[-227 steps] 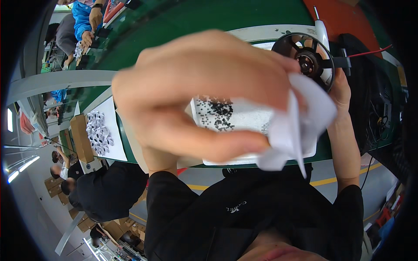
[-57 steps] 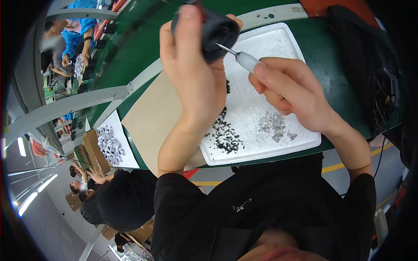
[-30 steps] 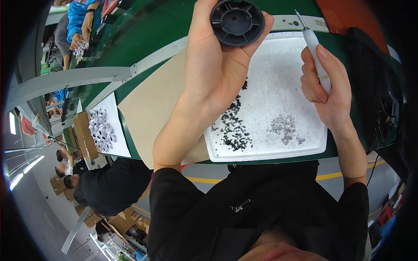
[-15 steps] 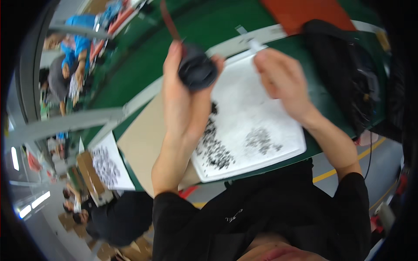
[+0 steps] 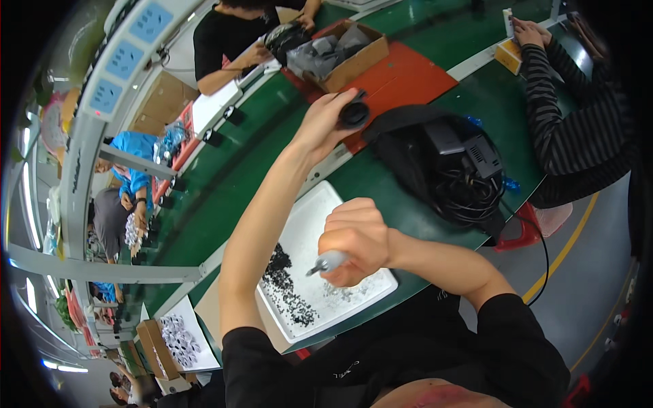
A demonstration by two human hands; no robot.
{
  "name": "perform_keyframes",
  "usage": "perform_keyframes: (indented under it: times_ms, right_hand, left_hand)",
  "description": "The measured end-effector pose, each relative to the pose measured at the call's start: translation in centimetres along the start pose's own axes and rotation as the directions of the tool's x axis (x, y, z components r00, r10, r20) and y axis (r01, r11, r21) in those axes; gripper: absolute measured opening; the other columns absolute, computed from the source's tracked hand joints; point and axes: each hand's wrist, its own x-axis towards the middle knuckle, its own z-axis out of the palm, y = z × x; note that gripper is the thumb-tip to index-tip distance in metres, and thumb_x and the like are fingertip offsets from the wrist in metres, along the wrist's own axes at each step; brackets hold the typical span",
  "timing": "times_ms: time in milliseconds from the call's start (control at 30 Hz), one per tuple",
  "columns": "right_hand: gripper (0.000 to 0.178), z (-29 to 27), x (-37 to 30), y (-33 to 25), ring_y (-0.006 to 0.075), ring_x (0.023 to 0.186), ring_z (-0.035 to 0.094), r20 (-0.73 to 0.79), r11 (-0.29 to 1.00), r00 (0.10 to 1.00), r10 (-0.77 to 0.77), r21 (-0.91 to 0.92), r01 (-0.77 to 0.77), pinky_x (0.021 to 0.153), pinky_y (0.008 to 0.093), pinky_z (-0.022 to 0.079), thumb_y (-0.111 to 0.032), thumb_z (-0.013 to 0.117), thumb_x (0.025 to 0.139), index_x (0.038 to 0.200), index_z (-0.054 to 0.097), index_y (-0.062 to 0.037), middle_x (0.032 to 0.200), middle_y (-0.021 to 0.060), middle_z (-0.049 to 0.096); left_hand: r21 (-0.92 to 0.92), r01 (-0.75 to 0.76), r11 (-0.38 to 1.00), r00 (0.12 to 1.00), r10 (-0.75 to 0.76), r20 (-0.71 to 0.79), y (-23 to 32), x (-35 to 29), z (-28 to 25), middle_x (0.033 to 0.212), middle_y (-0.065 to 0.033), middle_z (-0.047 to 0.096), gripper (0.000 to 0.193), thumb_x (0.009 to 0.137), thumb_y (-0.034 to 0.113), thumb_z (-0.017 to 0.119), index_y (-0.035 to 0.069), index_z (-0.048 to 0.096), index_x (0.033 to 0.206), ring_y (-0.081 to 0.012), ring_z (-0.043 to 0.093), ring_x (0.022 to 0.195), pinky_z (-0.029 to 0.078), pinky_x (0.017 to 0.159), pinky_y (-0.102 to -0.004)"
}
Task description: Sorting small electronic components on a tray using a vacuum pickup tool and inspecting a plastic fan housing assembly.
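My left hand (image 5: 320, 129) reaches far over the bench, its fingers closed round a black, round, hollow-looking part (image 5: 354, 114). Nearer to me, my right hand (image 5: 357, 238) is wrapped round a pale pen-like tool (image 5: 331, 260) whose narrow dark tip points left. That fist hangs over a white tray (image 5: 328, 194). Along the tray's left side lie many small black pieces (image 5: 294, 299). Greyish small pieces (image 5: 340, 292) lie at its near right, partly behind my right hand. The tool's exact kind cannot be made out.
A black bag with cables and an adapter (image 5: 469, 177) lies right of the tray. Beyond are an orange mat (image 5: 422, 75) and a cardboard box (image 5: 367, 58) of grey bags. Co-workers sit across and at right. A white sheet with small parts (image 5: 197, 333) lies left.
My left hand has moved away from me and to the right with the black part. My right hand came down and left, turning the tool's tip leftward. The view has shifted to the right.
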Motion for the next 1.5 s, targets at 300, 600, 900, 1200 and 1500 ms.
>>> perform_keyframes:
  times_ms: [300,600,900,1200,1500]
  right_hand:
    - [0.023,-1.7,0.2,1.3,0.0209,0.044,0.055,-0.138,0.992,0.99,0.037,-0.118,-0.054,0.043,0.0319,0.043,-0.02,0.068,0.087,0.087,0.059,0.0015,0.06,0.0069,0.057]
    - [0.029,-1.3,0.4,1.7,0.019,0.049,0.056,-0.035,0.916,0.927,0.373,-0.143,-0.374,0.05,0.0314,0.046,-0.009,0.054,0.091,0.115,0.057,0.0069,0.073,0.0117,0.064]
    - [0.045,1.3,-2.9,4.6,0.013,0.068,0.058,0.212,0.963,0.966,0.147,-0.252,-0.091,0.056,0.0265,0.044,0.003,0.059,0.087,0.131,0.047,0.0035,0.078,0.0096,0.061]
    - [0.038,-0.2,-4.8,7.3,0.0131,0.065,0.063,0.183,0.831,0.916,0.358,-0.51,-0.223,0.058,0.0246,0.051,-0.001,0.076,0.083,0.116,0.059,0.0047,0.078,0.0098,0.066]
    - [0.013,0.2,-4.8,7.4,0.0053,0.053,0.056,0.226,0.857,0.916,0.331,-0.479,-0.191,0.05,0.0195,0.044,-0.007,0.073,0.088,0.082,0.067,0.0032,0.064,0.0002,0.064]
  left_hand:
    - [-0.103,-0.183,0.978,0.982,0.185,0.019,-0.1,10.3,5.4,0.121,-0.0169,0.055,0.043,0.097,0.027,0.061,0.001,0.048,0.128,-0.0322,0.062,0.109,0.051,0.098,-0.0431]
    - [0.228,-0.208,0.951,0.894,0.279,-0.351,-1.8,-4.4,-11.7,0.098,-0.0121,0.064,0.03,0.097,0.021,0.061,-0.002,0.059,0.115,-0.0239,0.069,0.084,0.056,0.074,-0.0314]
    - [0.899,0.159,0.408,0.679,0.616,-0.4,-6.5,-9.1,-30.4,0.092,-0.0132,0.071,0.036,0.087,0.03,0.07,0.0,0.066,0.108,-0.0282,0.069,0.083,0.055,0.077,-0.0362]
    - [0.969,0.231,0.091,0.634,0.741,-0.221,-4.3,4.5,-35.2,0.102,-0.0245,0.065,0.034,0.09,0.022,0.065,0.002,0.058,0.117,-0.0407,0.063,0.097,0.051,0.089,-0.047]
    - [0.994,0.099,0.042,0.513,0.854,-0.087,-4.0,6.4,-42.5,0.094,-0.0221,0.068,0.025,0.087,0.019,0.069,-0.002,0.064,0.099,-0.0368,0.064,0.089,0.05,0.08,-0.0453]
